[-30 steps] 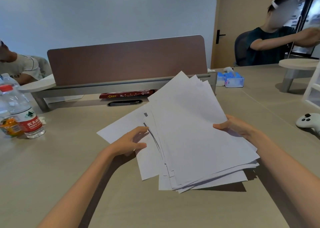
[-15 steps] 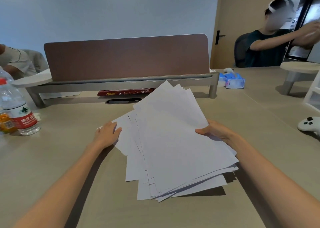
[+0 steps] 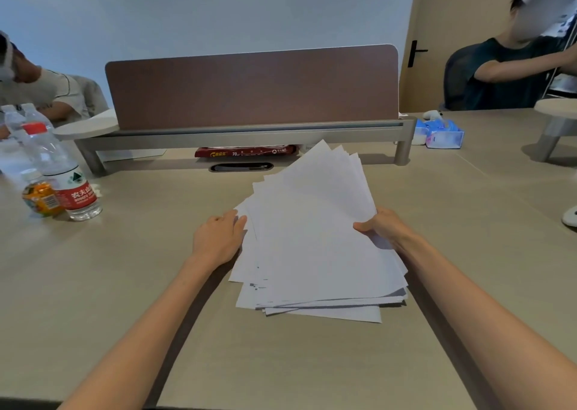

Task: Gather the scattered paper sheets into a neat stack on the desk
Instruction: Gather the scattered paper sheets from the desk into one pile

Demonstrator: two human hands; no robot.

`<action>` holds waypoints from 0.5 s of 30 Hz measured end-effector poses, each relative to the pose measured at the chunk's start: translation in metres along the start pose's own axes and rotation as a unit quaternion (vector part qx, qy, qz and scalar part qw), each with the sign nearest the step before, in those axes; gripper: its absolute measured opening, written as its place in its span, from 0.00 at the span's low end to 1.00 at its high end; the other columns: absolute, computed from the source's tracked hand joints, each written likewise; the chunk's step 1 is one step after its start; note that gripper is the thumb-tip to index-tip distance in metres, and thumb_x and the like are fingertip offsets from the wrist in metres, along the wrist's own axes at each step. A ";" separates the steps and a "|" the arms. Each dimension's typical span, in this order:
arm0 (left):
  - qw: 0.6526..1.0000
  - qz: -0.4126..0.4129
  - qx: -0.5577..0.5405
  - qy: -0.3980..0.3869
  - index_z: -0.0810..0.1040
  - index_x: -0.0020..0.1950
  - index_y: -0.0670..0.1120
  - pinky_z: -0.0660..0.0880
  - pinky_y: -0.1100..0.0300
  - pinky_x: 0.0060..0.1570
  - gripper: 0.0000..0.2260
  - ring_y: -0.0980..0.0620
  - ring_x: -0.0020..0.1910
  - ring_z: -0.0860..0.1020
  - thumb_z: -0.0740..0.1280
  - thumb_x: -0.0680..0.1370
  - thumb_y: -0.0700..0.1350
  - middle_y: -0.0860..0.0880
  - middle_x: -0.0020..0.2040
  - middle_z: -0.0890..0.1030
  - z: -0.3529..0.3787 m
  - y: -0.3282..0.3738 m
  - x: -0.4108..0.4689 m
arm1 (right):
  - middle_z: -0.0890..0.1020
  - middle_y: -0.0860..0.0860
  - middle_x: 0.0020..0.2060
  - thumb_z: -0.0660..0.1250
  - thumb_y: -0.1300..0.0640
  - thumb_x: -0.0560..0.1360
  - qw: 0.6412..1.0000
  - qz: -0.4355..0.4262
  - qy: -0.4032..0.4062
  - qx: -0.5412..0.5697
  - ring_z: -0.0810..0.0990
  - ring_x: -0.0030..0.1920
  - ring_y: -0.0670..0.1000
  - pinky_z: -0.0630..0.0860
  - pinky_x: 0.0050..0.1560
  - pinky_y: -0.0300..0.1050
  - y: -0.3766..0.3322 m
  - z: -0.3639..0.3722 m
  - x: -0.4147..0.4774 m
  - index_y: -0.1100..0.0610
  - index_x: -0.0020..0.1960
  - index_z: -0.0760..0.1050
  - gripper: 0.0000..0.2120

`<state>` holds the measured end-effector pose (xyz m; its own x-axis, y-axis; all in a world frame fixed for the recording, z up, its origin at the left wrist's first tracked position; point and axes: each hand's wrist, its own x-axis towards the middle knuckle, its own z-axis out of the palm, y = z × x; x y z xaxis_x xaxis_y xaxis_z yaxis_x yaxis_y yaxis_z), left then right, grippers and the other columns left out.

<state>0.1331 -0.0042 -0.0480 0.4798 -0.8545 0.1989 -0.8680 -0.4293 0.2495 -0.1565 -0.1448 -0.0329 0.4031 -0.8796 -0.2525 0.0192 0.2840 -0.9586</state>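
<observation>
Beige desk (image 3: 125, 284) carries the paper sheets (image 3: 315, 247) as a loose fanned pile near its middle. Against their left side the left hand (image 3: 218, 238) presses straight fingers (image 3: 234, 219); the right hand (image 3: 381, 227) grips their right side, fingers seemingly curled beneath.

Your loose paper sheets (image 3: 312, 241) are plain white, with small dark specks on a few near-left edges. Your flat desk top (image 3: 125, 278) is matte beige. The rounded divider panel (image 3: 249, 88) is brown, its metal rail (image 3: 249, 133) grey. The clear plastic water bottle (image 3: 62, 175) carries a red cap and a red label with white lettering.
</observation>
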 end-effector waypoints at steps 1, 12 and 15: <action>1.000 0.000 0.003 0.000 0.66 0.73 0.49 0.70 0.48 0.58 0.21 0.40 0.63 0.72 0.51 0.83 0.55 0.40 0.64 0.76 -0.003 0.004 -0.004 | 0.77 0.61 0.58 0.61 0.79 0.73 1.000 -0.004 0.005 0.002 0.76 0.54 0.61 0.73 0.55 0.50 0.000 0.002 -0.003 0.70 0.65 0.69 0.21; 0.998 0.062 0.006 0.010 0.70 0.58 0.47 0.73 0.53 0.46 0.15 0.44 0.45 0.79 0.53 0.82 0.56 0.46 0.44 0.82 -0.015 0.041 -0.053 | 0.77 0.63 0.60 0.57 0.81 0.72 0.998 -0.037 0.033 0.028 0.77 0.57 0.62 0.75 0.57 0.51 0.013 0.014 -0.030 0.67 0.62 0.71 0.21; 0.998 0.027 -0.054 -0.006 0.71 0.60 0.47 0.76 0.52 0.49 0.15 0.47 0.46 0.79 0.58 0.81 0.56 0.48 0.48 0.82 -0.026 0.042 -0.045 | 0.78 0.63 0.60 0.58 0.81 0.71 0.999 -0.034 0.027 0.020 0.78 0.59 0.63 0.75 0.60 0.53 0.011 0.013 -0.034 0.66 0.58 0.73 0.19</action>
<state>0.0783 0.0241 -0.0223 0.4312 -0.8789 0.2039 -0.8732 -0.3496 0.3397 -0.1584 -0.1067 -0.0329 0.3500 -0.9162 -0.1952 0.0823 0.2376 -0.9679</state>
